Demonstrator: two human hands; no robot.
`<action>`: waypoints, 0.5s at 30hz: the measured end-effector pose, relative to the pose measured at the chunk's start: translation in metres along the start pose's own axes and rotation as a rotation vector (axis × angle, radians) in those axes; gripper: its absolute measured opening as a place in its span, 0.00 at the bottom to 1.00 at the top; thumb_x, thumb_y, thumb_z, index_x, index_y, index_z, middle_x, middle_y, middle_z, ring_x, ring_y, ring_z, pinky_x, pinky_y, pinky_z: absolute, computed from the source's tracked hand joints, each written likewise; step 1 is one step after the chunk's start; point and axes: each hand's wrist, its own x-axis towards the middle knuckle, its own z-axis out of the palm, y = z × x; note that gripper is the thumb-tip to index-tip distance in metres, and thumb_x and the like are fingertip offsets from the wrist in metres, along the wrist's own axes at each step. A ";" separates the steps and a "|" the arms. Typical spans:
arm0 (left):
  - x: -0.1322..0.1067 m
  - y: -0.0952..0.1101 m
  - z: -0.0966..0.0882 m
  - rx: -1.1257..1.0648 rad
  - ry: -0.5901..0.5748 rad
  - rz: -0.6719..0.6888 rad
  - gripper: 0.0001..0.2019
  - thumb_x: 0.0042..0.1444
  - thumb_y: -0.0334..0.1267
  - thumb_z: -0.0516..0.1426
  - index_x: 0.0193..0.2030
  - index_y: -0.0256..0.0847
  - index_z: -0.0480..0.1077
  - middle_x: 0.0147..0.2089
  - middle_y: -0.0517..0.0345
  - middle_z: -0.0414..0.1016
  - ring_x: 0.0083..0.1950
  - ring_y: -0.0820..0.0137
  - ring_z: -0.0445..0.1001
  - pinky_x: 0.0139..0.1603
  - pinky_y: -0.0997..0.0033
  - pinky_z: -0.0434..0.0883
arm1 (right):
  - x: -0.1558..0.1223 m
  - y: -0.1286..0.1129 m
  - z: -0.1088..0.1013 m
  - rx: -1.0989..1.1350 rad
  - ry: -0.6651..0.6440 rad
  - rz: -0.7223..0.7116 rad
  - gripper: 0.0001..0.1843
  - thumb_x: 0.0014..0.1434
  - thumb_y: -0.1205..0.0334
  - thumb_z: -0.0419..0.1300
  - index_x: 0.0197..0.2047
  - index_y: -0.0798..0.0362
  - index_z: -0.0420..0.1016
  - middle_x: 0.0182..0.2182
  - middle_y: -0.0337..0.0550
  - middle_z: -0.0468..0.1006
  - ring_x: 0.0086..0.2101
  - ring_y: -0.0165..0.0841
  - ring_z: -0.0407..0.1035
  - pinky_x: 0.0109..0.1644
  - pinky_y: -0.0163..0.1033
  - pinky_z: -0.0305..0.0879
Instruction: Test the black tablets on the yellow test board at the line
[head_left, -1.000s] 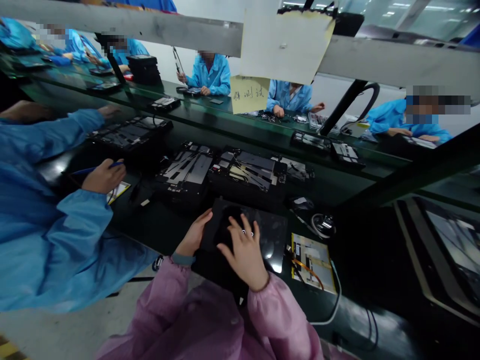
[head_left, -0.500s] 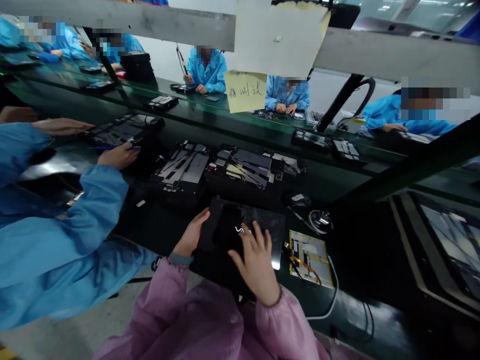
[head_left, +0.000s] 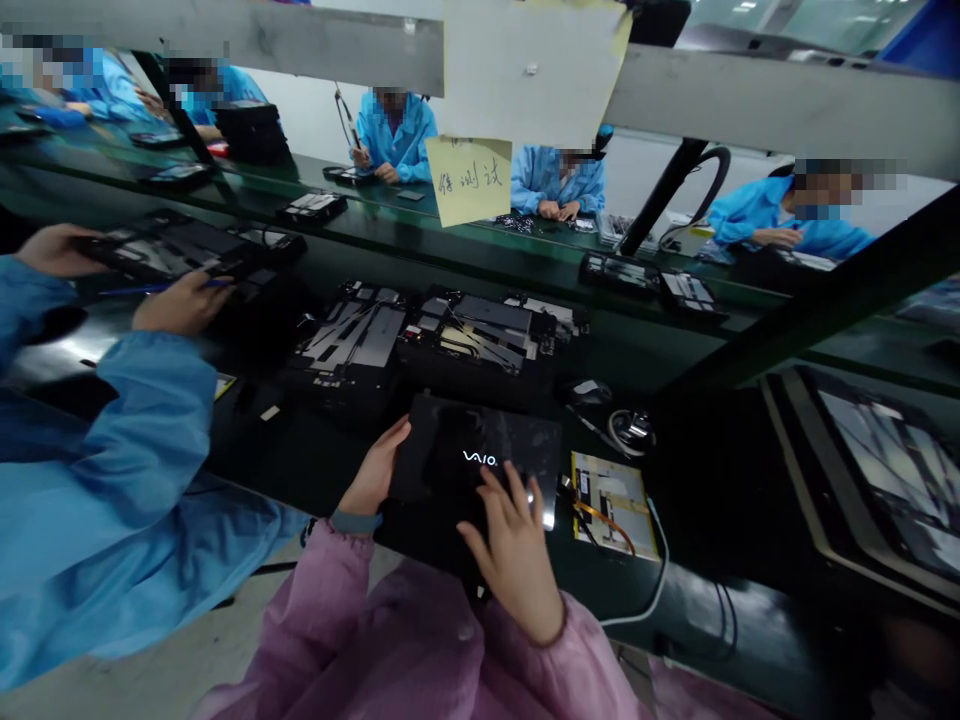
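Observation:
A black tablet [head_left: 442, 425] with a lit white VAIO logo on its screen is in front of me. My left hand [head_left: 375, 470] grips its left edge, with the fingers hidden beneath and the thumb along the side. Over the lower right of the screen, my right hand [head_left: 517, 550] has its fingers spread, with the fingertips at or just above the glass below the logo; contact is hard to tell. To the right lies a flat battery pack [head_left: 622, 490] with yellow edges and an orange ribbon cable [head_left: 611, 525] across it.
Stacks of opened tablets [head_left: 352, 335] stand behind, and more panels [head_left: 892, 470] lean at right. A coiled cable [head_left: 631, 432] and a white cable [head_left: 660, 580] are near the battery. At left, a co-worker's blue sleeve [head_left: 161, 400] reaches in; a shelf beam [head_left: 337, 45] crosses above.
My right fingertips have slid down off the logo, so VAIO now shows fully. The co-worker at left has lifted and shifted a tablet leftward. The whole view has moved slightly.

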 end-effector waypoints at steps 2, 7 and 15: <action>0.001 0.000 -0.001 -0.005 0.037 -0.004 0.12 0.56 0.34 0.60 0.48 0.39 0.75 0.47 0.52 0.80 0.57 0.62 0.74 0.58 0.66 0.70 | -0.009 0.018 -0.004 -0.070 0.071 0.095 0.16 0.66 0.51 0.52 0.49 0.53 0.69 0.59 0.49 0.69 0.65 0.50 0.51 0.64 0.63 0.48; -0.002 0.002 -0.001 0.032 0.021 0.024 0.13 0.54 0.34 0.62 0.48 0.39 0.75 0.49 0.51 0.79 0.59 0.60 0.71 0.60 0.64 0.70 | -0.031 0.011 -0.002 -0.074 0.078 0.127 0.18 0.64 0.49 0.54 0.49 0.53 0.69 0.59 0.51 0.69 0.64 0.50 0.52 0.64 0.61 0.50; -0.008 0.005 0.004 0.083 0.066 0.066 0.11 0.52 0.30 0.61 0.44 0.38 0.76 0.50 0.53 0.79 0.64 0.61 0.66 0.64 0.67 0.65 | -0.034 0.033 -0.011 -0.110 0.127 0.201 0.14 0.66 0.52 0.53 0.47 0.53 0.68 0.56 0.50 0.73 0.64 0.51 0.52 0.63 0.62 0.49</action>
